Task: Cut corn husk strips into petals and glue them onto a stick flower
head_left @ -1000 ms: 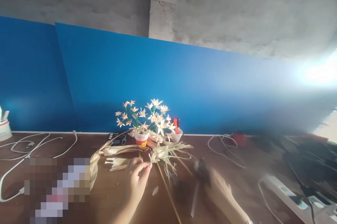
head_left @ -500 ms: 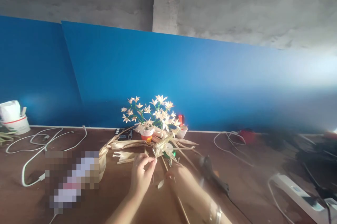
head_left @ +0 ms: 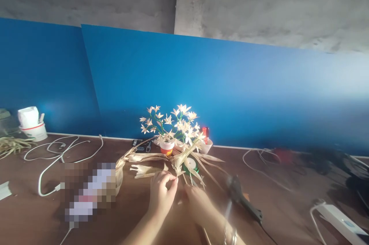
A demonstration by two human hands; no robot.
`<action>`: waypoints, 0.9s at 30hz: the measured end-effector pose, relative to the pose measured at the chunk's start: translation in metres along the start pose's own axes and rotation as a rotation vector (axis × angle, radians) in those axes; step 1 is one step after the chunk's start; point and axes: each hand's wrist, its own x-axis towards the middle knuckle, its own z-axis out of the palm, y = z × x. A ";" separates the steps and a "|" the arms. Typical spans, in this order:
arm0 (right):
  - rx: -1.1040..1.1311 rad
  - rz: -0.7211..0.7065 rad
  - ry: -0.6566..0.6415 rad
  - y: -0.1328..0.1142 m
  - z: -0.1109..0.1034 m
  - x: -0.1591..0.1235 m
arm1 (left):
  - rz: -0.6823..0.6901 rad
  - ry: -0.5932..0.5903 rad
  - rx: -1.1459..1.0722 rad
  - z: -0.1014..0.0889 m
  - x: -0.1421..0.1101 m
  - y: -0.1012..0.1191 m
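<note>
My left hand point(head_left: 163, 190) is closed in a pinch, thumb against forefinger, at the near tip of some pale dried husk point(head_left: 179, 165). My right hand point(head_left: 198, 200) sits just to the right, a little apart; it is blurred and its fingers are mostly hidden. Part of a thin pale stick point(head_left: 206, 236) shows beneath the right wrist. Beyond both hands stands a small cup point(head_left: 166, 149) under a spray of cream husk flowers point(head_left: 184, 124) on green stems. A green-edged roll point(head_left: 191, 163) lies beyond my fingers, partly covered by husk strips.
A black-handled tool point(head_left: 246, 201) lies right of my hands, its cord trailing nearer. White cables point(head_left: 52, 156) and a pixelated area are at left. A white power strip point(head_left: 343, 220) is at far right. The blue panel point(head_left: 230, 91) stands behind the table point(head_left: 121, 214).
The view has shifted slightly left, so everything appears further right. My left hand keeps its pinch. My right hand has moved slightly and blurred, and more of the green-edged roll shows.
</note>
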 end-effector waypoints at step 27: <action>0.077 -0.044 0.260 -0.029 -0.050 0.007 | 0.138 -0.034 0.263 -0.001 -0.004 0.013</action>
